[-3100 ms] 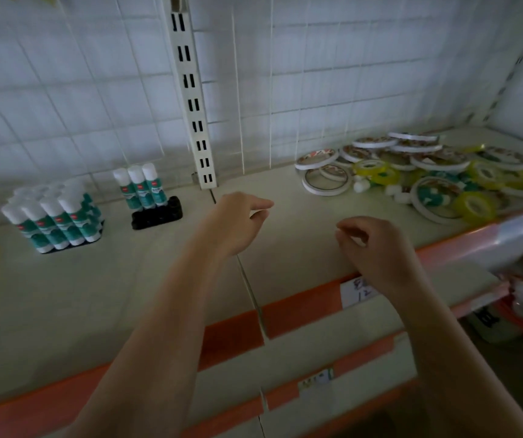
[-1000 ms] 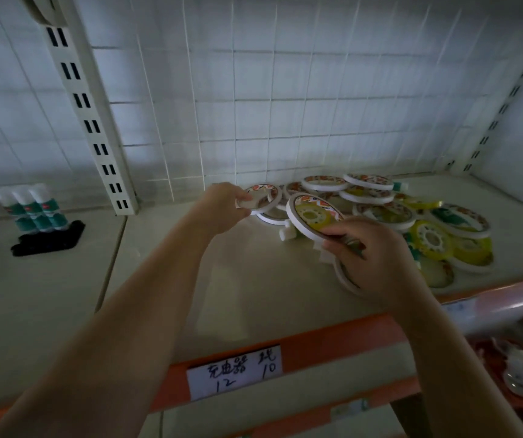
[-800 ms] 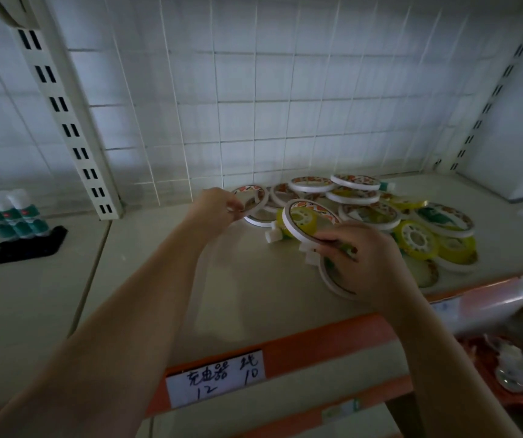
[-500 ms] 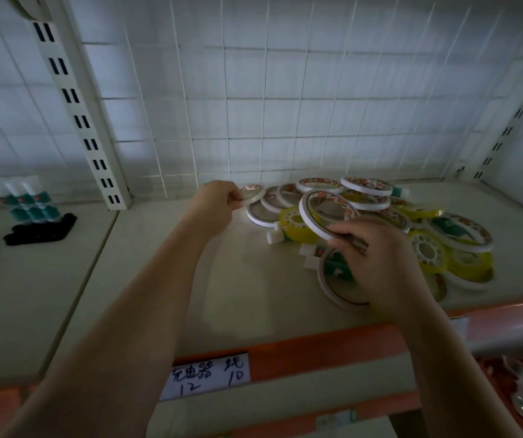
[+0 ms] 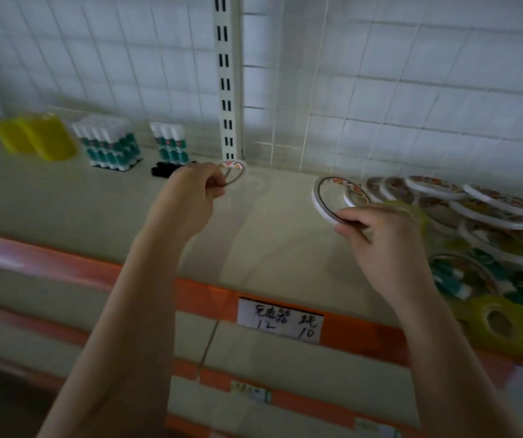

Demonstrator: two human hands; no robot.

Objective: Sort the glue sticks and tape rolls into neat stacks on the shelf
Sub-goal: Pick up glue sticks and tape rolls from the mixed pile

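Note:
My left hand (image 5: 190, 197) pinches a small thin white tape roll (image 5: 233, 172) above the shelf (image 5: 269, 241), near the slotted upright. My right hand (image 5: 383, 245) grips a larger thin white tape roll (image 5: 324, 200), held tilted at the left edge of the pile of tape rolls (image 5: 474, 222). That pile holds several white rolls with printed labels and some yellow rolls (image 5: 500, 324). Glue sticks with white caps and green labels stand in a block (image 5: 108, 143) at the back left, with three more (image 5: 170, 143) beside it on a black base.
Yellow packs (image 5: 36, 139) lie at the far left of the shelf. A white slotted upright (image 5: 227, 77) and wire grid back the shelf. An orange front rail carries a handwritten label (image 5: 280, 320). Lower shelves show below.
Both hands have lifted tape rolls away from the pile and carried them left. My left hand now holds its small roll near the upright; the view has swung left.

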